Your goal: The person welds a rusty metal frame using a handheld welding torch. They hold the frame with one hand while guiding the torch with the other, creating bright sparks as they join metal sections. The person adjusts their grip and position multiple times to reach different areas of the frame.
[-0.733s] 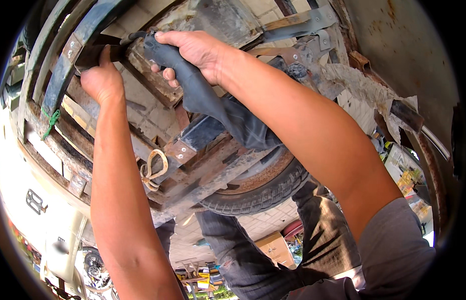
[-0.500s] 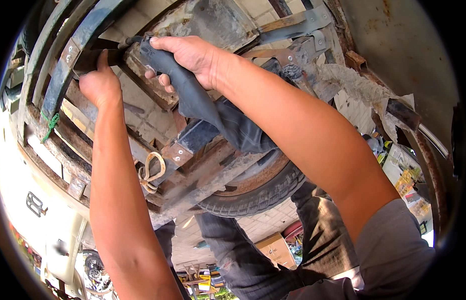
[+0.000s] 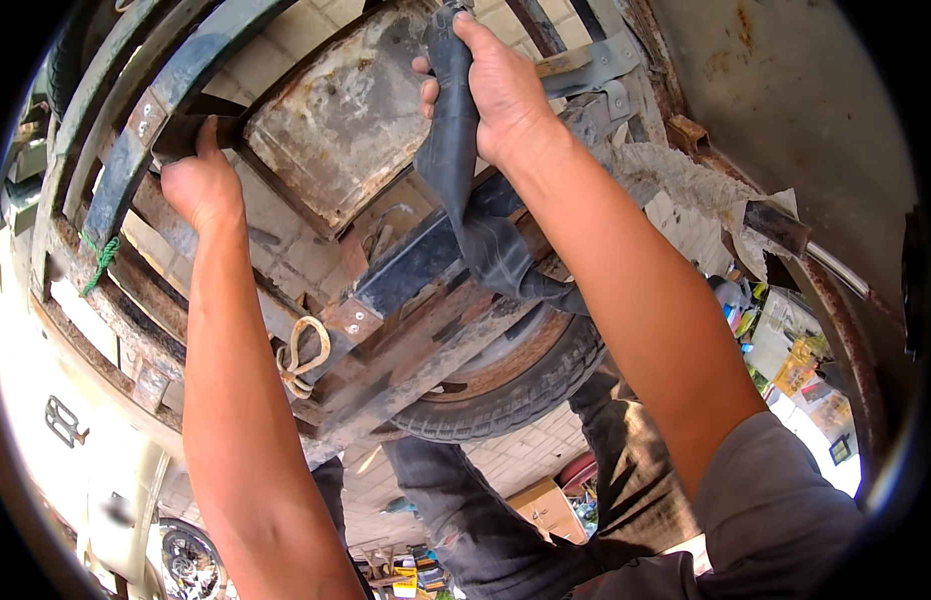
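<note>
Rubber strip (image 3: 450,150) gripped in right hand (image 3: 506,95), running toward tyre (image 3: 461,423), left hand (image 3: 203,185) at frame (image 3: 123,175), grip unclear

Pale floor (image 3: 526,455) (laid in paving blocks), brown box (image 3: 553,513) resting on it

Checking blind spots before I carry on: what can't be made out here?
Head view:
- Left hand, most fingers: hidden by the hand itself and the dark band.
- Black rubber strip, lower end: hidden behind the right forearm.
- Tyre, upper part: hidden by the metal frame.
</note>
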Demonstrator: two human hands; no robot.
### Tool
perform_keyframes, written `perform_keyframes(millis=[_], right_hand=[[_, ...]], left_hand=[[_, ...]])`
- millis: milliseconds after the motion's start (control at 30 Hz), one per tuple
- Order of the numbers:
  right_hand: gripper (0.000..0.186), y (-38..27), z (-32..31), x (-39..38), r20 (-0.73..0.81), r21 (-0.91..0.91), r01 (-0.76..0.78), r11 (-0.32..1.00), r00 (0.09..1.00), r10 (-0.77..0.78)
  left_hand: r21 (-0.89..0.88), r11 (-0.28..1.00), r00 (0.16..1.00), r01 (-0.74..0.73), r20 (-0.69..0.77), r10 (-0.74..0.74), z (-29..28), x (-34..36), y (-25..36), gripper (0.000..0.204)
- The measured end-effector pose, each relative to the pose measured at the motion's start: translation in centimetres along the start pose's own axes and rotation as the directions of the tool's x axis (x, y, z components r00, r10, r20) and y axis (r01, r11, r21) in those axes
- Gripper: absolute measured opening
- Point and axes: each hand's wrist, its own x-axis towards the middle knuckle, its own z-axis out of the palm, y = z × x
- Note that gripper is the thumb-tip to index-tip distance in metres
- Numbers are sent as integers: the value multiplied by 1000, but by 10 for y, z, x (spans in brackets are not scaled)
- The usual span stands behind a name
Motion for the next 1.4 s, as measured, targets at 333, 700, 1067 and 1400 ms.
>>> perform_keyframes(millis=[333,700,1067,1400], right_hand=[[33,-1,-5,25,8,48,-15,999,1000,14],[39,-10,23,8,40,-785,121,608,989,-145],[35,5,36,5,228,-971,239,-3,922,-312],[33,-5,31,-1,273,-962,256,-96,911,-310]], left_hand=[[12,1000,1000,-8,6,8,-1,-1,1,26],[-15,1000,1000,7,8,-7,-2,-1,0,30],[4,999,999,-43,13,43,-3,1,1,29],[-41,999,1000,16,2,-16,-2,-1,1,27]])
